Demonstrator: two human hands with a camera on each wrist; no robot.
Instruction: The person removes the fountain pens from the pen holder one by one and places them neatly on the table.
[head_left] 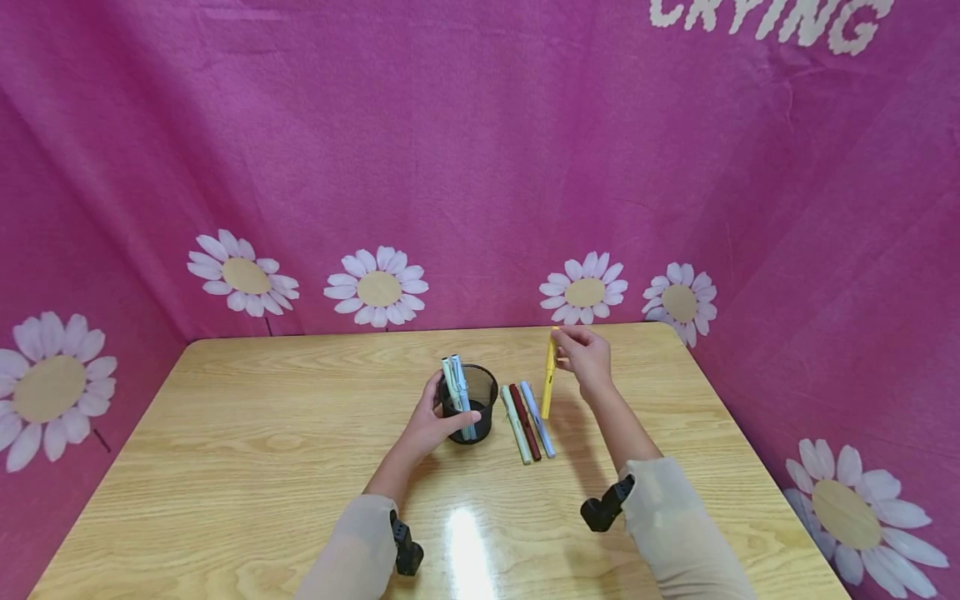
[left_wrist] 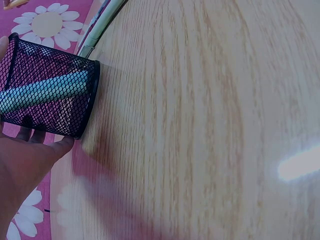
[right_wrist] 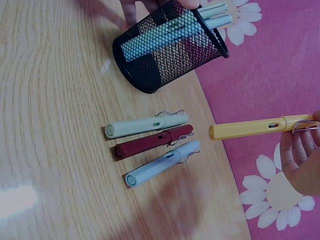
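My left hand [head_left: 429, 427] grips a black mesh pen cup [head_left: 486, 418] from its left side, thumb across the front. Inside the cup lean a pale green pen [head_left: 450, 379] and a light blue pen [head_left: 461, 387]. To the right, my right hand [head_left: 588, 360] pinches a yellow pen [head_left: 550, 387] near its clip end, and the pen hangs nearly upright above the table. Between cup and yellow pen, a pale green pen [right_wrist: 145, 125], a dark red pen [right_wrist: 155, 142] and a light blue pen [right_wrist: 164, 163] lie side by side.
The wooden table [head_left: 262, 467] reaches back to a pink cloth [head_left: 480, 167] printed with daisies, which also hangs along both sides. A bright glare spot [head_left: 467, 550] shows near the front of the tabletop.
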